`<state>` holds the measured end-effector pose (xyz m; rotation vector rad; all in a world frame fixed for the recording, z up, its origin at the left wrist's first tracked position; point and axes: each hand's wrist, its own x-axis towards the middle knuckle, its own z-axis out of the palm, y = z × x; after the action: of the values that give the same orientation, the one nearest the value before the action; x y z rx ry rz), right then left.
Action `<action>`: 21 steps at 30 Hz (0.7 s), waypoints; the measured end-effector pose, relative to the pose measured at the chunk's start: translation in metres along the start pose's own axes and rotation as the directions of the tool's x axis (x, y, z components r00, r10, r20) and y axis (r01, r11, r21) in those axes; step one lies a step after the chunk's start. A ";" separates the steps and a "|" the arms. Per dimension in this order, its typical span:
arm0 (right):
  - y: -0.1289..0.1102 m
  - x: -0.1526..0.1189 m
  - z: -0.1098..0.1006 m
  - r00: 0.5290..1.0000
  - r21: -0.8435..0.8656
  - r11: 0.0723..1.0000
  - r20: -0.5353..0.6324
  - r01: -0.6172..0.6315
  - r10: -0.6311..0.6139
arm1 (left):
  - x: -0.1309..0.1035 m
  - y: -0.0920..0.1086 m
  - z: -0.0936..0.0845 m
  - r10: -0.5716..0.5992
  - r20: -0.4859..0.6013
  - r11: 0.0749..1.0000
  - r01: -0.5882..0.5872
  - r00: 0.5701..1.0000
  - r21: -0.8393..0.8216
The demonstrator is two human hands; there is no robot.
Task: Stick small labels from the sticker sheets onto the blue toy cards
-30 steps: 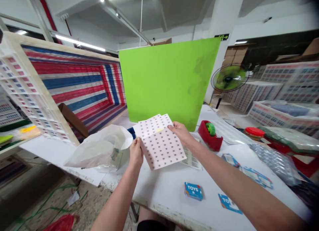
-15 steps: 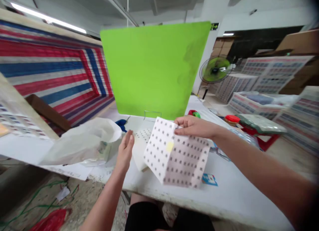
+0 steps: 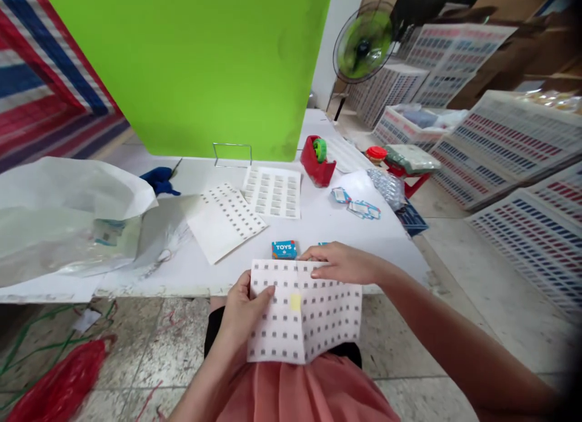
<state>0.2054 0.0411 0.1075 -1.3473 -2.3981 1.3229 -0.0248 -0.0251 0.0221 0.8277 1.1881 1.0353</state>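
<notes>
A white sheet of small printed labels (image 3: pixel 327 313), creased down its middle and with one yellow patch, is held over my lap at the table's front edge. My left hand (image 3: pixel 248 304) pinches its left side, thumb on the printed face. At the top edge my right hand (image 3: pixel 341 263) grips the sheet, with some fingertips hidden behind it. Just beyond the sheet lies a blue card marked TOYS (image 3: pixel 284 250); another blue card is partly covered by my right hand. Two more label sheets, one small-print (image 3: pixel 230 219) and one larger-print (image 3: pixel 273 193), lie farther back.
A red tape dispenser (image 3: pixel 318 161) stands at the back right, near several blue-edged cards (image 3: pixel 362 209). On the left are a white plastic bag (image 3: pixel 68 216) and a dark blue object (image 3: pixel 160 180). A wire stand (image 3: pixel 232 155) sits before the green board (image 3: pixel 218 70).
The label sheet has come down toward my lap. My left hand, earlier apart from it, now holds its left side. My view has tilted down and turned right.
</notes>
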 end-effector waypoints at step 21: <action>0.016 -0.009 0.032 0.985 -0.174 0.979 -0.154 -0.105 0.078 | 0.009 0.017 0.005 -0.083 0.142 0.996 0.079 0.986 0.034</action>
<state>0.2071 0.0184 0.0788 -1.5598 -2.4310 1.0032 -0.0226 -0.0104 0.0361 0.8553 1.1069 0.8795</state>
